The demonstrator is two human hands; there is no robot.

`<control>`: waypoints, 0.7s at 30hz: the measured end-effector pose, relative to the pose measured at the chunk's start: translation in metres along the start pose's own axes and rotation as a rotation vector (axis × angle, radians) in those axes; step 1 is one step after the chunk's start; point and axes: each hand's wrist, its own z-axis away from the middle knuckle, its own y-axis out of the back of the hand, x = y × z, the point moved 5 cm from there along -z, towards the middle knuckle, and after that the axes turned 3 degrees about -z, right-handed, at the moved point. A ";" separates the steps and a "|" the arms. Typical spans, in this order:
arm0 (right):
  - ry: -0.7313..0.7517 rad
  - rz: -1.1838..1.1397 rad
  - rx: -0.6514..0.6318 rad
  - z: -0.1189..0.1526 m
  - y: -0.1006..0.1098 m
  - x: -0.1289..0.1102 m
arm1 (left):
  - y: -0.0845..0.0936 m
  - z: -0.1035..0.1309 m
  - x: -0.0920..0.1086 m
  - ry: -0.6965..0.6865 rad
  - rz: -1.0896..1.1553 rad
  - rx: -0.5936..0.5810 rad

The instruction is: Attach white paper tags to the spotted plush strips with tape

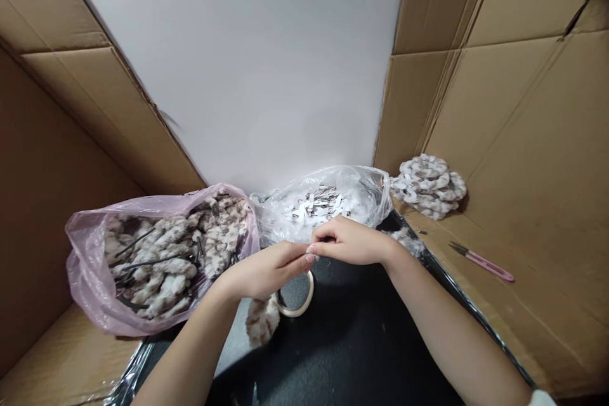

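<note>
My left hand (pixel 273 268) and my right hand (pixel 351 241) meet over the black work surface (pixel 352 336), fingertips pinched together. A small whitish bit shows between them, but the fingers hide most of it and I cannot make out its kind. Just below my left hand, a cream-coloured ring (pixel 295 313) stands out against the dark surface. Beside it is a brown-and-white fluffy piece (pixel 262 322), partly covered by my left hand. Whether the ring and the fluffy piece join, or hang from my fingers, I cannot tell.
On the left, a pink plastic bag (pixel 90 266) holds fluffy pieces with black bands. Behind my hands lies a clear bag (pixel 271 219) of small white and brown strips. A fluffy bundle (pixel 431 187) and pink-handled snips (pixel 488 265) lie right. Cardboard walls (pixel 537 139) stand around.
</note>
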 end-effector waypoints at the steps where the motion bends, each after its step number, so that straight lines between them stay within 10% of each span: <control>1: -0.004 -0.003 0.000 0.000 0.000 0.001 | 0.000 0.000 0.000 -0.002 0.003 0.003; 21: -0.028 0.004 0.112 0.004 0.014 0.002 | 0.009 0.004 -0.004 0.059 -0.023 0.051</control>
